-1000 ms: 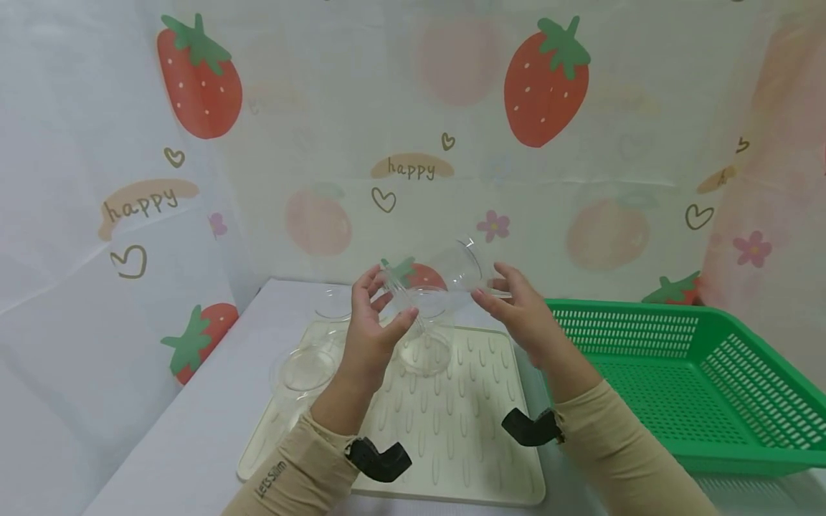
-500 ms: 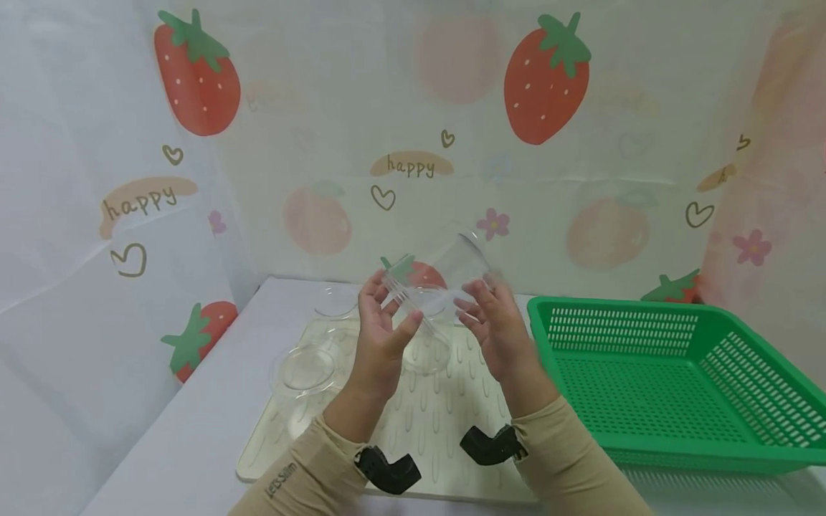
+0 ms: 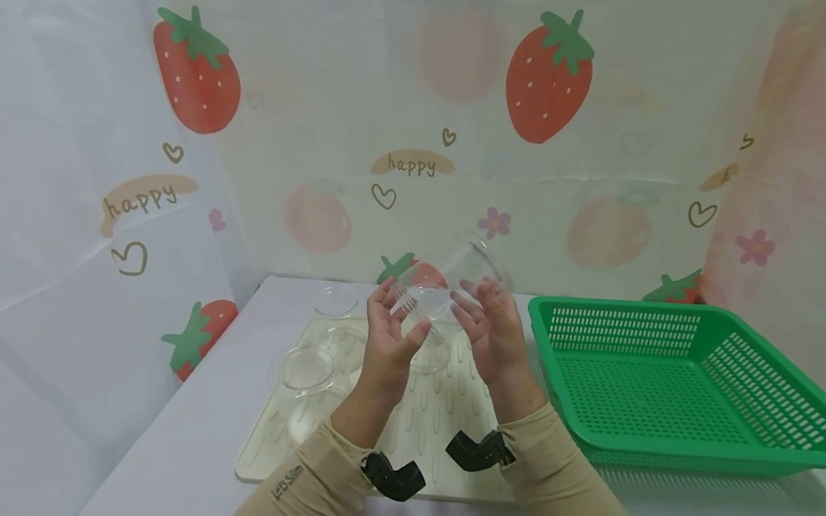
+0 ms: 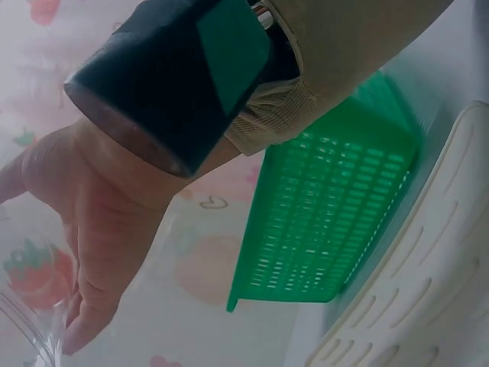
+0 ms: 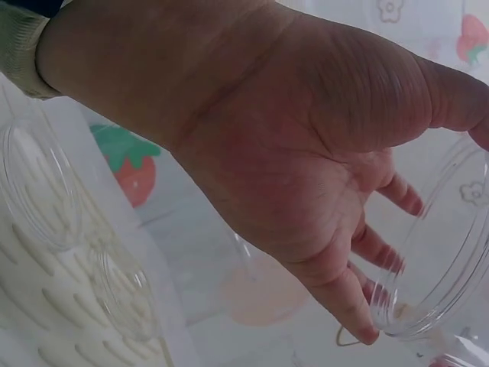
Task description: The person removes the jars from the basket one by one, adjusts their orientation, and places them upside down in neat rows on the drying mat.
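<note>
At frame centre, above the tray (image 3: 452, 459), the left hand (image 3: 389, 349) pinches the rim end of a clear cup (image 3: 445, 287) whose long axis tilts up-right, while the right hand (image 3: 492, 331), fingers loosely spread, touches its far side, basket (image 3: 645, 373) at right.

One green basket (image 3: 671, 380), one cream drying mat (image 3: 445, 430), two hands, and several clear cups, exact count unclear.
</note>
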The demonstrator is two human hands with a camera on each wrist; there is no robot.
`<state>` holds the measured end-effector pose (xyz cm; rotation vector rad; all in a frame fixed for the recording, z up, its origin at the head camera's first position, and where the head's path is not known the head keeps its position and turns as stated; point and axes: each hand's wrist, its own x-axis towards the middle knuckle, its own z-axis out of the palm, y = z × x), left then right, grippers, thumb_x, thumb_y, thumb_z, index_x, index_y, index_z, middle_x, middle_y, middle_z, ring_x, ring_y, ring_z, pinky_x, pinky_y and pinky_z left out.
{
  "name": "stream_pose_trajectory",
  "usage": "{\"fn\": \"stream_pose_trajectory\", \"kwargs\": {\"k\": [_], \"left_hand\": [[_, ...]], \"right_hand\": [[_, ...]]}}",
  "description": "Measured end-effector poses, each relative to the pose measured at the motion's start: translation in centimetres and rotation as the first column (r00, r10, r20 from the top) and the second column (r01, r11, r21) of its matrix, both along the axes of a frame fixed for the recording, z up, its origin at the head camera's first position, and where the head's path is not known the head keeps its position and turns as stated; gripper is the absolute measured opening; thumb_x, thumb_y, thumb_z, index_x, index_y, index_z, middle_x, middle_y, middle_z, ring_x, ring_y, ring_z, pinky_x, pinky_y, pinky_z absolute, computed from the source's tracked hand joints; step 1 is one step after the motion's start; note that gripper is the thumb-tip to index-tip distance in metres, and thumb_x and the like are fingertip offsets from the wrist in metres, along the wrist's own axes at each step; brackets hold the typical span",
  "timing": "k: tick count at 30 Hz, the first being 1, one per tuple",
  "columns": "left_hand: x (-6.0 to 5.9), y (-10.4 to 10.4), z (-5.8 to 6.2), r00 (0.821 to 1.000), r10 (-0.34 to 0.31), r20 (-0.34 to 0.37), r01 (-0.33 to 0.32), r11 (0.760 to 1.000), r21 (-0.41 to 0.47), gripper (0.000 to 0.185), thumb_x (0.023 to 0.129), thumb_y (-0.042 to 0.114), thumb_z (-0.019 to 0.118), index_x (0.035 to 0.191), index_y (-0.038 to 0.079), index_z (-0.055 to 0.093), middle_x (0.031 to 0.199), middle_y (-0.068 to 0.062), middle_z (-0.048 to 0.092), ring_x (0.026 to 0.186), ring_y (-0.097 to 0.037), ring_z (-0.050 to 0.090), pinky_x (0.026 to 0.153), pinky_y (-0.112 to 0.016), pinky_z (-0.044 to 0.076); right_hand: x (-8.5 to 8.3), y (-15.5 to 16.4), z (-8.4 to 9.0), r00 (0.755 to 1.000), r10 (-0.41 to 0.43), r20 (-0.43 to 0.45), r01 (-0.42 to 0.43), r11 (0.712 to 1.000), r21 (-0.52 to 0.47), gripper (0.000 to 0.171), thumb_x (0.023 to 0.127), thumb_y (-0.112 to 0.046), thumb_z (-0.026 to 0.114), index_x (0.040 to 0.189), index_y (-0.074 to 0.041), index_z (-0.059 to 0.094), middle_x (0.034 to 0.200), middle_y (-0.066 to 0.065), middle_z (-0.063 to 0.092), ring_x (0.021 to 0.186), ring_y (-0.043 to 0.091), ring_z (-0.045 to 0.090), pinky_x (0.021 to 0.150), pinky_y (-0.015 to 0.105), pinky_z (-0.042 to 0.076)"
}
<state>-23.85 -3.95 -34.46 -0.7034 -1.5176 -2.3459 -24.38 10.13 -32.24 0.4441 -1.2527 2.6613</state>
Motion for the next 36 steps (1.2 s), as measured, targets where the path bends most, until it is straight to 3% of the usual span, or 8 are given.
{"fn": "stream_pose_trajectory", "kwargs": {"k": [6,12,17,23,28,36], "left_hand": [[0.2,0.1,0.4,1.0,-0.029,-0.006,0.029,0.999,0.017,0.082,0.077,0.012,0.064,0.14,0.016,0.012,0.136,-0.008,0.022,0.128,-0.037,0.023,0.09,-0.033,0.042],[0.2,-0.7,1.0,0.999,-0.037,-0.039,0.038,0.999,0.008,0.08,0.078,0.008,0.059,0.141,0.016,0.009,0.14,-0.009,0.022,0.129,-0.036,0.022,0.098,-0.047,0.034],[0.7,-1.7,1.6,0.999,0.017,0.03,-0.016,0.999,-0.034,0.082,0.078,0.011,0.06,0.143,0.019,0.009,0.141,-0.009,0.018,0.132,-0.027,0.02,0.103,-0.045,0.03],[1.2,-2.6,1.4,0.996,0.058,0.074,-0.05,0.994,-0.097,0.083,0.078,0.009,0.063,0.143,0.018,0.011,0.143,-0.007,0.019,0.135,-0.027,0.016,0.11,-0.045,0.016],[1.7,-3.5,0.8,0.996,0.051,0.075,-0.035,0.978,-0.207,0.083,0.078,0.009,0.064,0.143,0.015,0.012,0.144,-0.006,0.019,0.135,-0.026,0.015,0.11,-0.044,0.015],[2.6,-4.0,-0.1,0.997,0.048,0.058,-0.021,0.919,-0.394,0.082,0.079,0.013,0.067,0.143,0.02,0.016,0.145,-0.002,0.02,0.135,-0.018,0.017,0.111,-0.042,0.016]], "right_hand": [[-0.1,0.1,0.3,0.998,-0.027,-0.064,0.027,1.0,0.003,0.086,0.08,-0.034,0.068,0.14,-0.003,0.016,0.135,0.026,0.034,0.121,0.044,0.04,0.102,0.047,0.032],[0.1,0.1,0.7,0.993,-0.078,-0.089,0.082,0.996,0.041,0.089,0.077,-0.032,0.073,0.139,-0.003,0.016,0.132,0.026,0.034,0.119,0.042,0.041,0.103,0.047,0.032],[0.4,0.0,0.7,0.988,-0.122,-0.089,0.131,0.986,0.107,0.093,0.074,-0.032,0.076,0.14,-0.004,0.017,0.13,0.022,0.038,0.114,0.033,0.048,0.102,0.043,0.034],[0.6,0.7,-0.2,0.987,-0.142,-0.072,0.156,0.953,0.258,0.078,0.081,-0.017,0.067,0.141,-0.01,0.019,0.129,0.014,0.043,0.115,0.027,0.048,0.101,0.036,0.037],[0.8,1.2,-1.4,0.988,-0.14,-0.071,0.157,0.895,0.418,0.077,0.082,-0.008,0.062,0.143,-0.009,0.015,0.134,0.018,0.038,0.122,0.031,0.042,0.1,0.043,0.036],[1.2,1.5,-3.3,0.994,-0.086,-0.064,0.106,0.742,0.662,0.087,0.076,-0.012,0.073,0.143,-0.012,0.016,0.137,0.012,0.037,0.125,0.032,0.039,0.101,0.046,0.033]]}}
